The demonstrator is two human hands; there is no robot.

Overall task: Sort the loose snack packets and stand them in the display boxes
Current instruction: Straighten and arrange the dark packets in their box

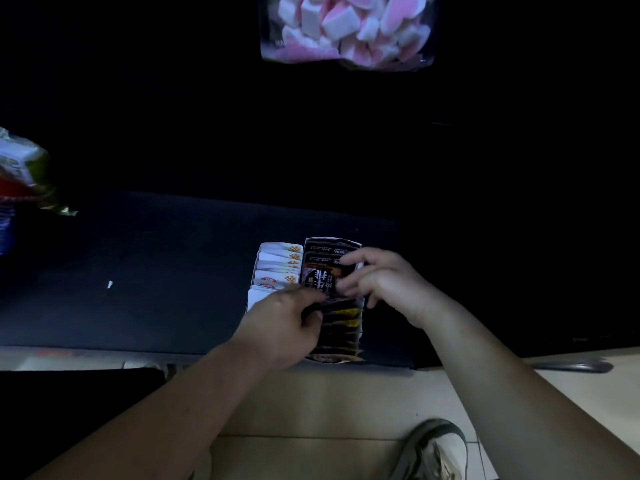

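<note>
Two display boxes sit side by side near the front edge of the dark table (156,271). The left box (252,299) holds white packets (277,268); the right box (360,327) holds dark ones. Over the right box, the left hand (287,323) and right hand (384,282) both pinch a dark snack packet (322,278). A marshmallow bag (346,29) lies well beyond.

Dark packets (322,278): glossy printed film.
White packets (277,268): smooth, shiny wrapper.
Display box (250,299): thin white card, matt.
Table (138,271): dark, matt, cloth-like cover.
Marshmallow bag (346,29): clear glossy plastic, creased.
Floor (329,403): smooth pale tiles with a faint sheen.
</note>
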